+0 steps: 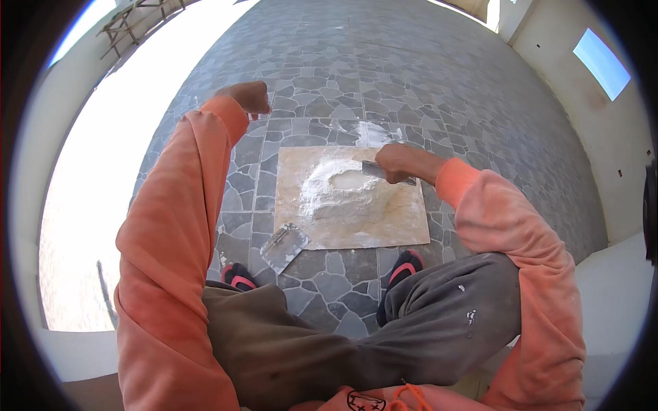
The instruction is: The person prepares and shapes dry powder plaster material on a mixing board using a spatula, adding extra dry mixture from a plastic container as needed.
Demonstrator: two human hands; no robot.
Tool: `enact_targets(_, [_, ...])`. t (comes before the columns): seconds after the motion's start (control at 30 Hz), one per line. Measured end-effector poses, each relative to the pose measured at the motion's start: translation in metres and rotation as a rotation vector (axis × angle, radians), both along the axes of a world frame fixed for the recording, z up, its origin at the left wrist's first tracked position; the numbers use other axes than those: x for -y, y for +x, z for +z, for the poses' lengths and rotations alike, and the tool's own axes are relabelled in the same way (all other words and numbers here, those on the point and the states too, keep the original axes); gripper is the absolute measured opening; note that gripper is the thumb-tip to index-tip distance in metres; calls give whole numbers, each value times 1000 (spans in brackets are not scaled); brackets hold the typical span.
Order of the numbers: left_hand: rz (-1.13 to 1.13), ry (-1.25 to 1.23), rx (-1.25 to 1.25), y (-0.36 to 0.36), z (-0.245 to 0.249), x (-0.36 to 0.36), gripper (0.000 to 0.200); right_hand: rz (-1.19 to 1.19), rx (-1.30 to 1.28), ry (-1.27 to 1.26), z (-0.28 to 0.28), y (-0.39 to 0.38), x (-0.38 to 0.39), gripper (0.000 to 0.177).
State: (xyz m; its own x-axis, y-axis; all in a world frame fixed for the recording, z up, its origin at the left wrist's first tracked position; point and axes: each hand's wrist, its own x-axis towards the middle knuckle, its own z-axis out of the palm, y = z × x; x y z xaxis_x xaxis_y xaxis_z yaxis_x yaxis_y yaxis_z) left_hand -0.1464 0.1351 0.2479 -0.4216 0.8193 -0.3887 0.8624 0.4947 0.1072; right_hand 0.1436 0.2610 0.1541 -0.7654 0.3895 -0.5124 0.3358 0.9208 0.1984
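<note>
A heap of white powder (337,197), with a hollow in its top, lies on a tan board (404,222). My right hand (397,163) is closed round a metal trowel (373,169) over the heap's right side; the blade shows on both sides of my fist. My left hand (252,98) is raised beyond the board's far left corner, apart from the powder. Its fingers are curled, and whatever they may hold is hidden. Another powder-smeared trowel (284,248) rests across the board's near left corner.
Grey stone-patterned tiles (315,92) surround the board, with spilled powder (373,134) past its far edge. My feet, one in a black and pink shoe (406,266), are close to its near edge. A wall with a window opening (602,64) rises at right.
</note>
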Motion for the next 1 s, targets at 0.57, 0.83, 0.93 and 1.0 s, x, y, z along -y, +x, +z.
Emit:
enact_targets(0.57, [6, 29, -8, -4, -2, 0, 34, 29, -99, -25, -4, 4, -5, 18])
enact_targets(0.83, [-5, 8, -17, -2, -1, -1, 34, 26, -63, -17, 0, 3, -1, 17])
enact_targets(0.93, [3, 24, -32, 3, 3, 2, 34, 37, -64, -21, 1, 3, -1, 17])
enact_targets(1.0, [8, 27, -40, 3, 2, 3, 34, 44, -70, -25, 1, 3, -1, 17])
